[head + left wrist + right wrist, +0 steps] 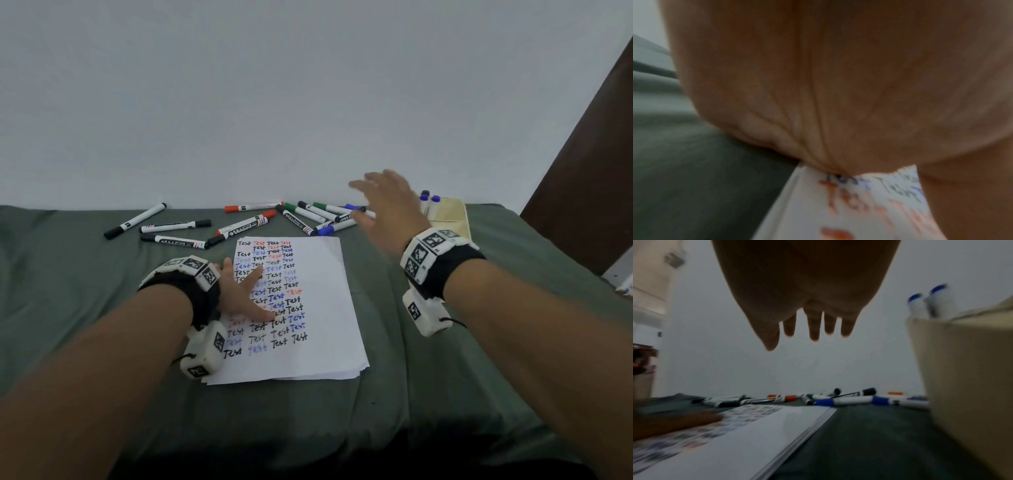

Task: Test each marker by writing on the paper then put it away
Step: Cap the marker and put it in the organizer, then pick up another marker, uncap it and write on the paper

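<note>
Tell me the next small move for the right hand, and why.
Probably lower the right hand onto a blue marker and grip it: the hand is open and empty above the pile, while the left hand presses the paper flat.

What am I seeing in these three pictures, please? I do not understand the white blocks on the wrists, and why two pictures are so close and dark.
There is no machine here: a person works with bare hands. The white blocks are cameras strapped to the wrists. The wide picture comes from a camera on the head; the two close ones look along each hand. The left hand rests flat on the white paper stack covered with the word "Test". The right hand is empty, its fingers spread above the loose whiteboard markers on the green cloth. Two blue-capped markers stand in the beige box.
</note>
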The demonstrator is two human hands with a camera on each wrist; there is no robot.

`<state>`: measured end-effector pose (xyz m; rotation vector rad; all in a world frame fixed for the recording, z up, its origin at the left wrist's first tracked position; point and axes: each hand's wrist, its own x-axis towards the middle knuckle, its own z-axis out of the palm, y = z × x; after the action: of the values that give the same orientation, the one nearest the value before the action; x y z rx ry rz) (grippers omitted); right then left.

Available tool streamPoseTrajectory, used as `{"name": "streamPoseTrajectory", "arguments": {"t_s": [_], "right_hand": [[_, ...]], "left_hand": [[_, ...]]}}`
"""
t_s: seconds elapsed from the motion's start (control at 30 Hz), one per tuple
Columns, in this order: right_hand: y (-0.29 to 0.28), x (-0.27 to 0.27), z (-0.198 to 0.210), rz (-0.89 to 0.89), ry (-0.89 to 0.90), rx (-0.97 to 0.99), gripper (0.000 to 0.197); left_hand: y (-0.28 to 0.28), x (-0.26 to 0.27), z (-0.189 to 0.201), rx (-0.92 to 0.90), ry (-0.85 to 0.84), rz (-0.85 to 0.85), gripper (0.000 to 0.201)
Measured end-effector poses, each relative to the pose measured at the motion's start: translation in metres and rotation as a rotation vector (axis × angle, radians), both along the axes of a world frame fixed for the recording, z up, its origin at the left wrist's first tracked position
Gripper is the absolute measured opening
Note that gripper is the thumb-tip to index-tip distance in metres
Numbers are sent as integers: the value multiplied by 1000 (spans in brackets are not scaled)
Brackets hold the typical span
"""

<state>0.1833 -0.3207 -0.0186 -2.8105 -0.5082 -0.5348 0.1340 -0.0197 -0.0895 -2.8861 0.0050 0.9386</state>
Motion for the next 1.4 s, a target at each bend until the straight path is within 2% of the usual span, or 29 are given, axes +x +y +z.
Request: {"name": "streamPoseTrajectory", "arguments": {"t_s": [0.1,0.2,0.3,0.5,0.67,0.7,0.77,0.83,0.87,0.97,1.03,1.17,1.23,1.3,1.4], "right_hand": [[33,-8,-23,231,298,-58,63],[56,-14,-46,239,572,-176,79],[67,-15,-61,202,701,-263,88],[74,-20,-74,165,652,-375,89],[73,-25,-69,146,637,-355,87],[74,-26,-69,144,633,-352,87],[74,-26,-69,138,630,-339,87],[73,-24,-68,142,650,-334,87],[73,-23,-67,147,669,-337,87],[72,-20,-69,156,693,-330,83],[73,-20,-71,152,680,-323,81],[73,-15,-73,167,687,-325,83],[73,-13,-73,167,696,-314,85],[72,-11,-73,176,703,-283,86],[72,-10,-70,212,647,-214,84]], "left_hand": [[-1,5,8,0,55,8,136],[-3,10,17,0,100,23,138],[0,12,15,-70,130,72,135],[8,9,5,22,72,-51,122],[22,22,34,-114,94,-114,111],[25,28,40,-149,43,-110,105],[32,40,48,-187,-165,-81,76],[39,53,48,-134,-408,-56,49],[41,60,46,-75,-480,-59,43],[50,74,35,113,-504,-66,41],[54,80,29,153,-503,-61,41],[57,89,19,60,-599,-8,27],[56,89,15,30,-583,19,26],[54,88,14,27,-571,-7,23],[54,81,13,-43,-644,-1,20]]}}
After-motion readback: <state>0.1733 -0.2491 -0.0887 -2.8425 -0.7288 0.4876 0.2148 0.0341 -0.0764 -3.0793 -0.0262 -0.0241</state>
